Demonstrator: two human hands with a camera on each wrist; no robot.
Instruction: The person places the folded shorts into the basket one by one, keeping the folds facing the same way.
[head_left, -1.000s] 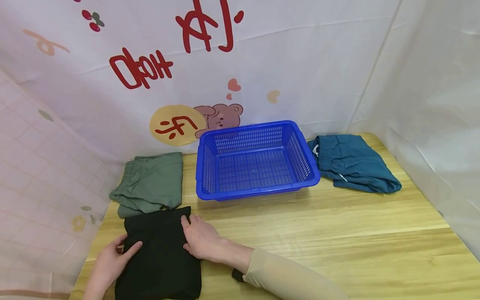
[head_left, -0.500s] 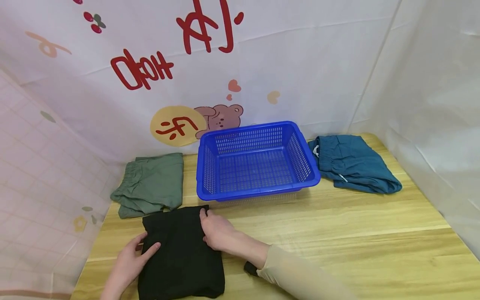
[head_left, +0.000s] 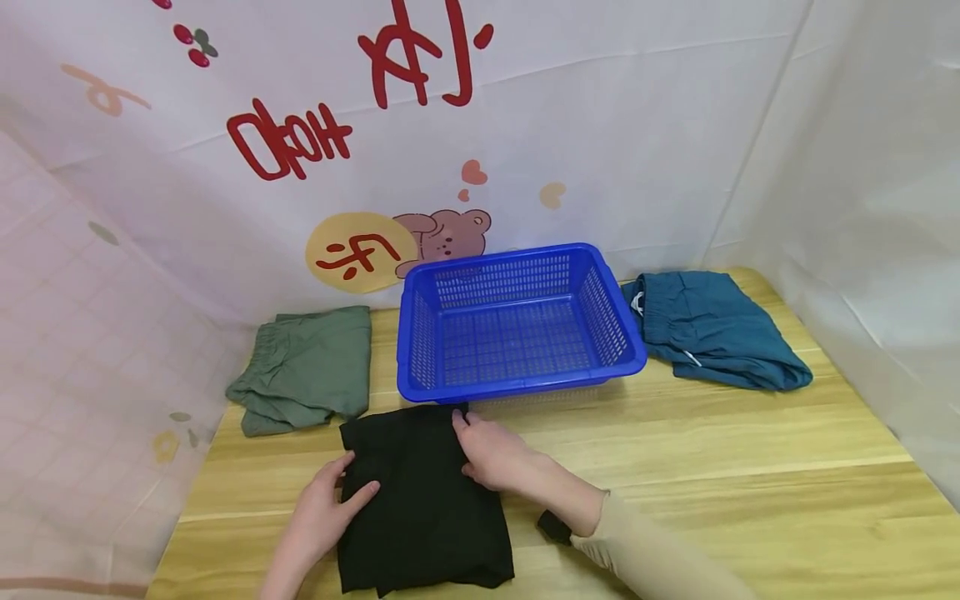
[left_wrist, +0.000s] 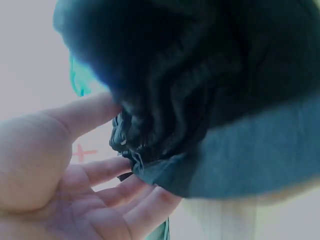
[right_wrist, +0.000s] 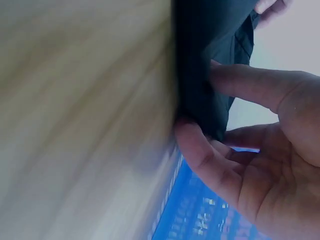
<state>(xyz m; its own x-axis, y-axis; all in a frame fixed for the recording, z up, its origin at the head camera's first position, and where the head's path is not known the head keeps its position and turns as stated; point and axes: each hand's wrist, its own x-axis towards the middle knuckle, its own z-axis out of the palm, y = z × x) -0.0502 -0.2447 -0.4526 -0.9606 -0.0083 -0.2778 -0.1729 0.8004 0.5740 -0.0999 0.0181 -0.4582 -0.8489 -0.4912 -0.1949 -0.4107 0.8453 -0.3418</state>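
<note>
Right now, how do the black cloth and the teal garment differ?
Handling: the black cloth is held by the left grip and right grip; the teal garment is untouched.
Place: the black cloth is in front of the blue basket; the teal garment lies to its right.
Outline: the black cloth is nearly rectangular; the teal garment is slanted and uneven.
Shared: both are folded fabric, outside the basket.

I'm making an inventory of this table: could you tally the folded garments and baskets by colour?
Green garment: 1
Black garment: 1
Teal garment: 1
Blue basket: 1
Total: 4
</note>
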